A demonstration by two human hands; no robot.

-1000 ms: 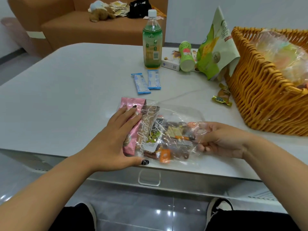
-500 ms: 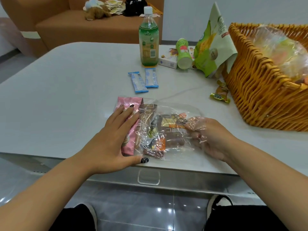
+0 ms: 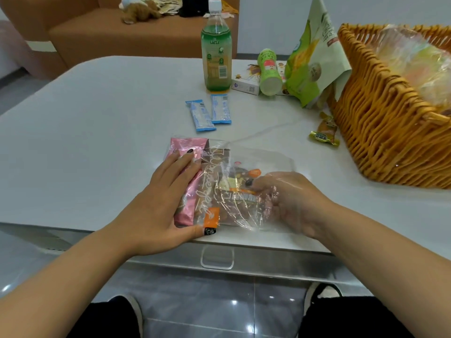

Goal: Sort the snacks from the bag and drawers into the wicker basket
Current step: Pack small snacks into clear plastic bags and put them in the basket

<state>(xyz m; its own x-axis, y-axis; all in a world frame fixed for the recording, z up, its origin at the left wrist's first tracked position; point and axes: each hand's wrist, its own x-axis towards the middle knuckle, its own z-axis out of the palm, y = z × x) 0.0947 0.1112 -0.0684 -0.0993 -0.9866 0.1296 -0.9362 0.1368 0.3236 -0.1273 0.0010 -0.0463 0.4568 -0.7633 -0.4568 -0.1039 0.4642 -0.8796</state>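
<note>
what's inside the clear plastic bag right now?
Inside the clear plastic bag: a pink packet, a brown packet, small orange-marked snacks, and the right hand reaching in. The left hand covers the pink packet's middle; anything underneath is hidden.

Pink packet (image 3: 189, 152), blue sachets (image 3: 210, 114), golden-orange wicker basket (image 3: 380, 132), green bottle (image 3: 216, 57).

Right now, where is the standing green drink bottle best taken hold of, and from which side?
Probably around the labelled middle of the green drink bottle, coming from its near left side. It stands upright on the table with open surface there, while a white box and a tipped green canister crowd its right. The narrow neck under the white cap is a second option from above.
</note>
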